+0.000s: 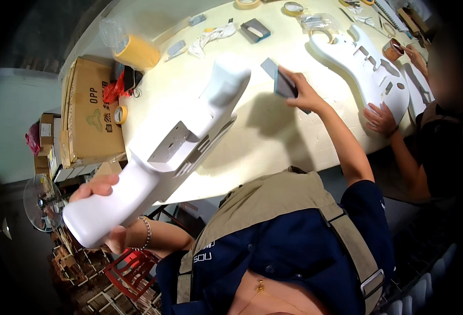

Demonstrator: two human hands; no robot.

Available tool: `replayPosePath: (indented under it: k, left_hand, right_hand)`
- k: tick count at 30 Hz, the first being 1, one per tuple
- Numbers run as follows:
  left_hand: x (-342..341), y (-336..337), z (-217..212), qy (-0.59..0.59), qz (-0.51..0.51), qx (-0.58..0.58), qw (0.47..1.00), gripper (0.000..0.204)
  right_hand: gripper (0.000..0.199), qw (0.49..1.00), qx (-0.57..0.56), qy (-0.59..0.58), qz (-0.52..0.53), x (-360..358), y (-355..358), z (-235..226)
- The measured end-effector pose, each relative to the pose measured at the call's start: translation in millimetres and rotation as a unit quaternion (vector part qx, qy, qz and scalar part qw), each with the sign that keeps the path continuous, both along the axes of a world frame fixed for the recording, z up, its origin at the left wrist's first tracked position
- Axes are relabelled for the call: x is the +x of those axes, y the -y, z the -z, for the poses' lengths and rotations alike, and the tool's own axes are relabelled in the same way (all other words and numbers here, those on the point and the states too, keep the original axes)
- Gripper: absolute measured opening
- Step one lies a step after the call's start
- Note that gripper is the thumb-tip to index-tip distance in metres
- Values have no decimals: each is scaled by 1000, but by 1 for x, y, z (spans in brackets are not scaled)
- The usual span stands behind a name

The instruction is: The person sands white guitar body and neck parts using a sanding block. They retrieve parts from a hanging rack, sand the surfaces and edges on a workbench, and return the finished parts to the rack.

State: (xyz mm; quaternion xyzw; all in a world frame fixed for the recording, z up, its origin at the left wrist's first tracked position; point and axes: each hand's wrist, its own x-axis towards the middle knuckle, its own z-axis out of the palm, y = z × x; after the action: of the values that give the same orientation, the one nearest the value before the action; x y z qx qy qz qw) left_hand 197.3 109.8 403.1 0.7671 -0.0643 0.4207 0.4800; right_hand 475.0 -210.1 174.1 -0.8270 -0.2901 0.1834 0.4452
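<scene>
My left hand grips the near end of a long white moulded plastic housing, raised and tilted above the table's left part. The housing has a recessed box with small holes in its middle and slots along one side. Over the table, my right hand is closed on a dark grey sanding block with a blue-green edge. A flat grey piece, perhaps sandpaper, sticks out beside the block; whether the two are joined I cannot tell. My right hand is apart from the housing.
On the pale table lie another sanding block, a white cloth and tape rolls. A cardboard box stands left. At right, a co-worker's hand rests on another white housing; their other hand is by a brown tub.
</scene>
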Motion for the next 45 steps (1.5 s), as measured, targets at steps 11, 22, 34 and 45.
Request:
replayPosePath:
  k: [11, 22, 34, 45]
  left_hand:
    - [-4, -3, 2, -16, 52, -93, 994, 75]
    - [-34, -33, 34, 85, 27, -174, 981, 71]
    - [16, 39, 7, 174, -271, 221, 920, 53]
    - [57, 120, 0, 57, -89, 3, 994, 64]
  right_hand:
    - [84, 907, 340, 97, -228, -16, -83, -163]
    - [87, 835, 503, -148, -168, -82, -127, -97]
    - [73, 923, 355, 140, -49, -95, -96, -163]
    - [81, 833, 458, 310, -16, -150, -136, -200]
